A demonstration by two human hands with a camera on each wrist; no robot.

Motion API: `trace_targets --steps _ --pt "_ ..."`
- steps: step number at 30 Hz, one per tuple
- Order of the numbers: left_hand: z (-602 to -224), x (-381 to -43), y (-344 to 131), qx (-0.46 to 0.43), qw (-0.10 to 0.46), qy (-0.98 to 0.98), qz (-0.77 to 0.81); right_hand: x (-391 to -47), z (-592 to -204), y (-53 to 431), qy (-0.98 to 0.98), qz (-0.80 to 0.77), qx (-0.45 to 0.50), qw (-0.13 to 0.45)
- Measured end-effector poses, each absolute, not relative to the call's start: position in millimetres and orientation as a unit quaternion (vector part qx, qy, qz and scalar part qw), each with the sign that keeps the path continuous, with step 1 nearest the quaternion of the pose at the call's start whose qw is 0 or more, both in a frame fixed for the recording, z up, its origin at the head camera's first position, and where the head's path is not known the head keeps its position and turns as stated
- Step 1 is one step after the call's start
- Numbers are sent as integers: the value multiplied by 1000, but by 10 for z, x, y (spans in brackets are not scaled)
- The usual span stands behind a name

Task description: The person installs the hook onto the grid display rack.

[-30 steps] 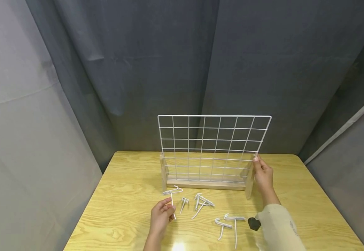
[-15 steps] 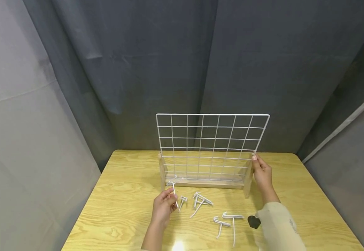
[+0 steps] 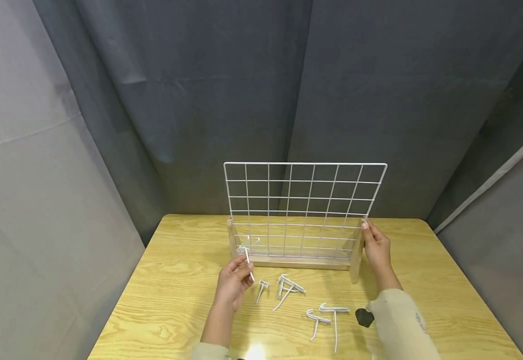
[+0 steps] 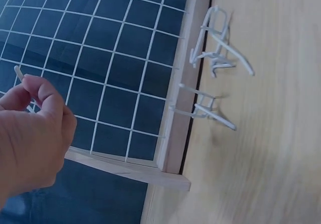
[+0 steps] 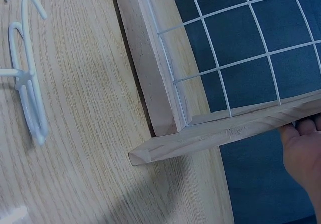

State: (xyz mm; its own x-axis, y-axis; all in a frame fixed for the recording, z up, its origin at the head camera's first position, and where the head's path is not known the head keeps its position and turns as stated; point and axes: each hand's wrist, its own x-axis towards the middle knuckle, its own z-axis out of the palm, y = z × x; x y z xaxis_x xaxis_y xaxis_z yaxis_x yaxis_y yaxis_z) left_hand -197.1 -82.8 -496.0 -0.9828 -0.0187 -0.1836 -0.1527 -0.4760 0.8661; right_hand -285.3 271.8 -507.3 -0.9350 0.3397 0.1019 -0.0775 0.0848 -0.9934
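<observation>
My left hand (image 3: 232, 282) pinches the straight prong of a white wire grid hook (image 3: 249, 265) between thumb and fingers. The hook's bent end overlaps the lower left corner of a white wire grid panel (image 3: 305, 163). From the left wrist view, the prong tip (image 4: 19, 73) pokes out past the fingertips; the hand covers most of the rest. The panel stands upright in a wooden stand (image 3: 302, 262). At the far side, my right hand (image 3: 377, 250) grips the upper part of the stand's right side post (image 3: 357, 257), thumb in front.
Several loose white hooks lie on the wood-grain table (image 3: 175, 300) before the stand: a small one (image 3: 263, 285), a tangled group (image 3: 290, 287), and two T-shaped hooks to the right, one with a long prong (image 3: 336, 330). Grey curtains (image 3: 189, 125) hang behind.
My left hand has carried the hook forward, from above the table in front of the stand to the panel's lower left. My right hand keeps its place on the post.
</observation>
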Motion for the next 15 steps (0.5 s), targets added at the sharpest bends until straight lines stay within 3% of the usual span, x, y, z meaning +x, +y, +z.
trace_targets --steps 15 --pt "-4718 -2262 -877 -72 45 446 891 -2819 -5037 2712 -764 614 -84 177"
